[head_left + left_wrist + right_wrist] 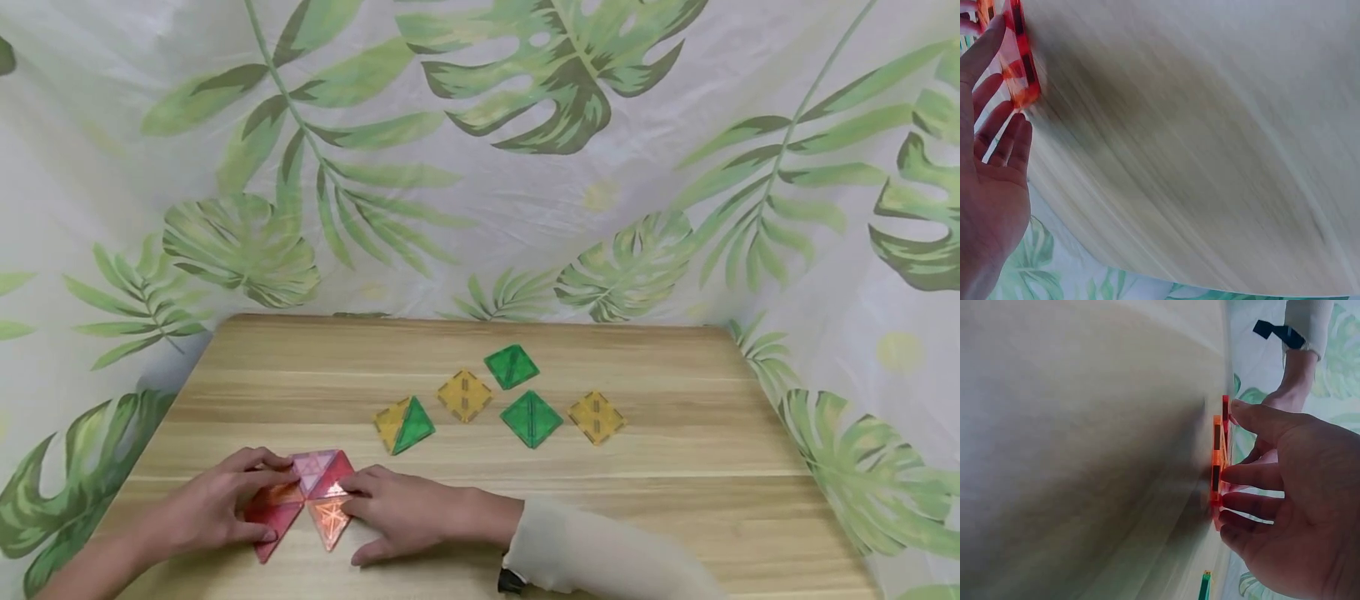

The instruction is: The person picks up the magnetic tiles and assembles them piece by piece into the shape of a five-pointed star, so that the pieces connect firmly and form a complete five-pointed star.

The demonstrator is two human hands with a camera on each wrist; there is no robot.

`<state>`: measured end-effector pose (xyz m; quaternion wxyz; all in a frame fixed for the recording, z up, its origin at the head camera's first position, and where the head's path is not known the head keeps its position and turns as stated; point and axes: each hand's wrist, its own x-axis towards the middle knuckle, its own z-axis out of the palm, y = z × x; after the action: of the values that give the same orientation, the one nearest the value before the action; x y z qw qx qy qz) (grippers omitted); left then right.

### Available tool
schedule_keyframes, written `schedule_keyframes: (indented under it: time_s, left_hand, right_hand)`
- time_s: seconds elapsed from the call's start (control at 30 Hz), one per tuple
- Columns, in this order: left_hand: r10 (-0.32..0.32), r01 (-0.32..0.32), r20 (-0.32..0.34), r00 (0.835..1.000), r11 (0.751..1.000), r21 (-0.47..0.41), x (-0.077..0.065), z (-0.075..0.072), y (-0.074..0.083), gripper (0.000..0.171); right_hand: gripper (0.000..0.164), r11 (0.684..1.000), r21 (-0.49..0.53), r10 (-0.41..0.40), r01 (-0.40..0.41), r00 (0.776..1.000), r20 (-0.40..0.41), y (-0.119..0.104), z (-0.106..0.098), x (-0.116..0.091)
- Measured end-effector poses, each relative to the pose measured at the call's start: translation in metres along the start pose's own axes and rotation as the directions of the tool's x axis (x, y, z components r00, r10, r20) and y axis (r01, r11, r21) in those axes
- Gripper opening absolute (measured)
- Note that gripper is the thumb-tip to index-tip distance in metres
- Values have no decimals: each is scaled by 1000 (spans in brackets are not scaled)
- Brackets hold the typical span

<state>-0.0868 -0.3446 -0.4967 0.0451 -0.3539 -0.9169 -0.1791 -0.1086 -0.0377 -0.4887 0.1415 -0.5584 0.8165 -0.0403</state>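
Right hand (393, 510) and left hand (217, 500), fingers loose, touch the tile fan (326, 482), head-view seven o'clock on the counter (712, 479) | I judge it mostly joined, six-o'clock gap left | five diamonds (531, 419) apart, fan's two o'clock

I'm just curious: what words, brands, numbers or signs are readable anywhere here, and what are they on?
None: no readable text in any view.
Orange triangular tile: star-like line pattern, not lettering.
Yellow tiles: dark bars, no characters.
Green tiles: nothing legible; any finer marks are too small.
Backdrop: printed leaves, no words.
Black strap: no mark readable.
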Motion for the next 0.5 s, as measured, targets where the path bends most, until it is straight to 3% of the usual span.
schedule_keyframes:
  time_s: [0.2, 0.5]
  left_hand:
    - [-5, 9, 100, 995, 999, -36, 9, 4, 23, 60]
    - [64, -51, 153, 986, 995, -87, 35, 15, 54, 59]
  right_hand:
    - [63, 998, -44, -43, 43, 999, 0, -4, 3, -27]
    - [60, 997, -36, -74, 73, 997, -19, 2, 5, -73]
